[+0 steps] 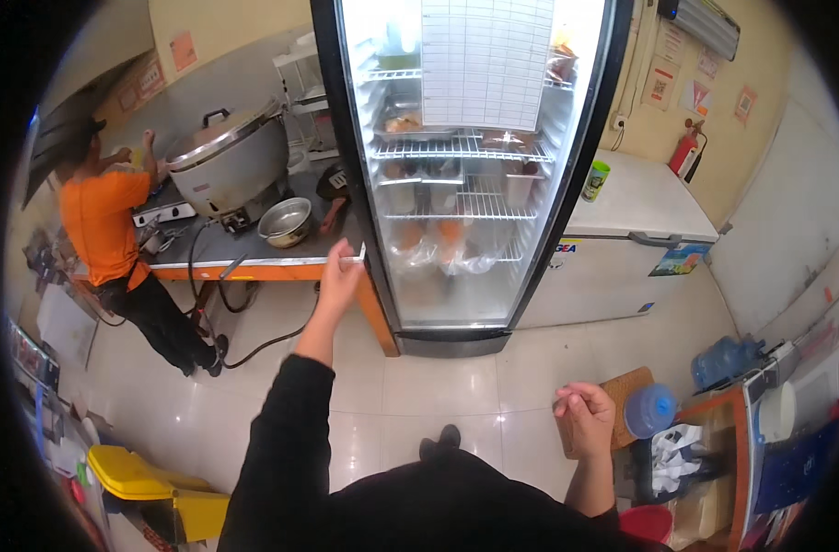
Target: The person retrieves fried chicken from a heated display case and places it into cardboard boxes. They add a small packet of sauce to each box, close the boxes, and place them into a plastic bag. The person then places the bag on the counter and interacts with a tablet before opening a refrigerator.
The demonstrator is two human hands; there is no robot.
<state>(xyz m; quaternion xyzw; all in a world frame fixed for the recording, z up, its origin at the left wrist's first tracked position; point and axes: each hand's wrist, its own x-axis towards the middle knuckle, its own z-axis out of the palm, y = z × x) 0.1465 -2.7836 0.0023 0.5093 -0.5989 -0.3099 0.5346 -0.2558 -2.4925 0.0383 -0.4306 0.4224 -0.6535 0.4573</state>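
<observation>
An upright glass-door fridge point(405, 317) with a dark frame stands lit in front of me. My left hand point(339, 274) is raised to its left edge, fingers closed around a small white door handle point(355, 258). Behind the glass, wire shelves point(465, 147) carry tubs, cups and plastic bags point(451, 244) of food. A white gridded paper sheet point(484, 64) hangs over the upper part of the door. Low on the right, my right hand point(588, 419) hovers above the floor with its fingers curled in, and I see nothing in it.
At the left, a co-worker in an orange shirt point(102, 221) faces a counter with a large pot point(231, 161) and metal bowl point(284, 221). A chest freezer point(613, 267) stands right of the fridge. A yellow bin point(203, 511) and blue water jug point(649, 411) are nearer me.
</observation>
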